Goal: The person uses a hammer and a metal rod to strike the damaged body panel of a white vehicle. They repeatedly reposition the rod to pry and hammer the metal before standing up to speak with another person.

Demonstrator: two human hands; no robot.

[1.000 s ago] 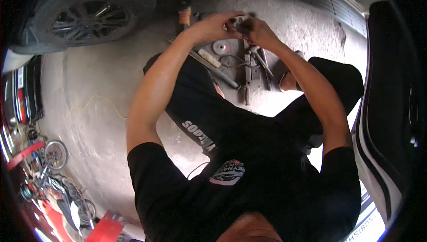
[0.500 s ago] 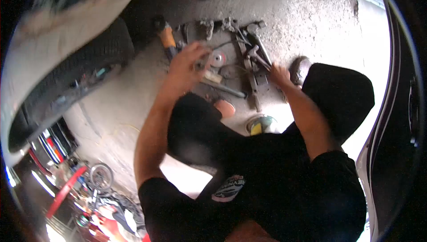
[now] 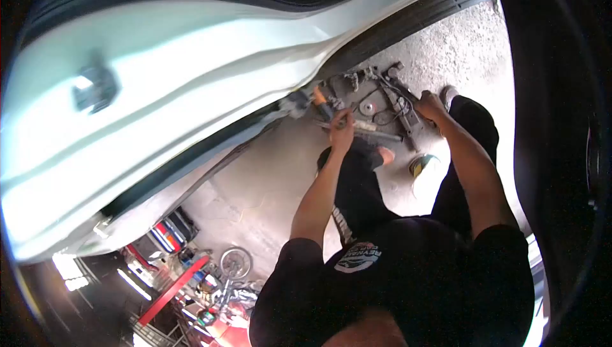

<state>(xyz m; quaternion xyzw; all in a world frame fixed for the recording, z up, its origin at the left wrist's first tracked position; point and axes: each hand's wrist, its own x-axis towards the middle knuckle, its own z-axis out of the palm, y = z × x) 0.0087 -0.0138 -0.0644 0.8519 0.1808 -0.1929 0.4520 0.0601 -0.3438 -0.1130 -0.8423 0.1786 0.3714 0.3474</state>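
Note:
My left hand (image 3: 342, 132) has its fingers curled in, beside an orange-and-black power tool (image 3: 322, 104) lying on the floor. What sits between those fingers is too small to make out. The right hand (image 3: 432, 107) is closed around a hammer (image 3: 404, 88), whose head points away from me above a dark metal frame (image 3: 408, 124). A round disc (image 3: 368, 108) with a reddish centre lies between my two hands. Nearer to me is a grey metal tube (image 3: 386, 135).
A pale car body (image 3: 210, 85) fills the upper left, close beside my left hand. Near my feet stands a round yellow-and-green container (image 3: 419, 166). A small spoked wheel (image 3: 236, 263) and a red bar (image 3: 173, 291) lie behind at lower left. Rough concrete (image 3: 468, 44) spreads beyond the tools.
The view has swung, bringing more of the car body into sight. My left hand has come lower, nearer the power tool. The right hand still holds the hammer, which now points differently over the frame.

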